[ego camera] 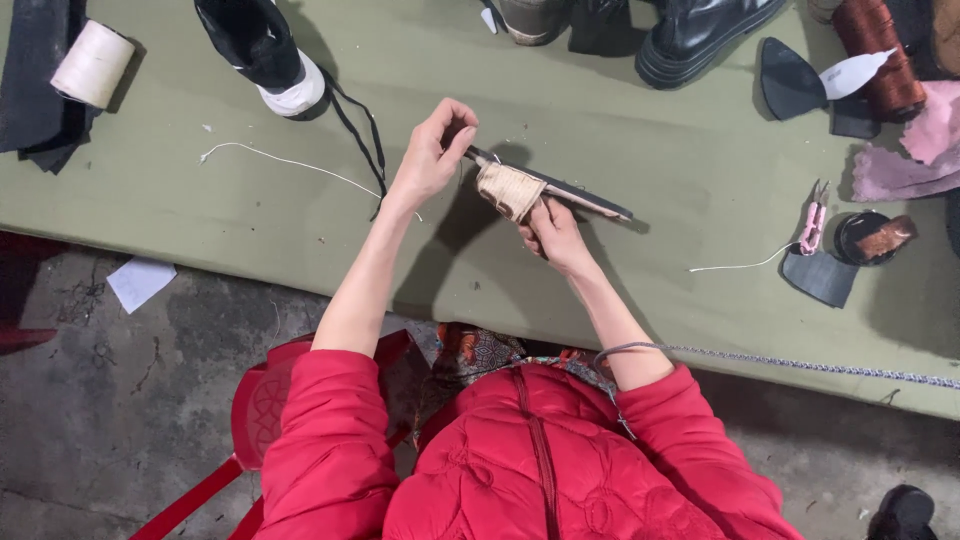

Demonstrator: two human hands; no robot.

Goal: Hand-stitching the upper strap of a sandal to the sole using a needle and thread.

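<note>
A long flat dark strip (585, 197), like a shoe sole piece, is held above the green table (300, 230). A beige stitched patch (508, 188) wraps around its middle. My right hand (553, 233) grips the strip from below, just under the patch. My left hand (432, 155) pinches at the strip's upper-left end, with thumb and fingers closed together there. Whether a thread or needle is between those fingers is too small to tell.
On the table lie a white thread spool (93, 63), a black-and-white shoe (265, 50), black boots (700, 30), a brown thread spool (880, 55), pink snips (811, 228), dark sole pieces (820, 275), pink scraps (905, 165) and a loose white thread (280, 160). A red chair (262, 410) is under me.
</note>
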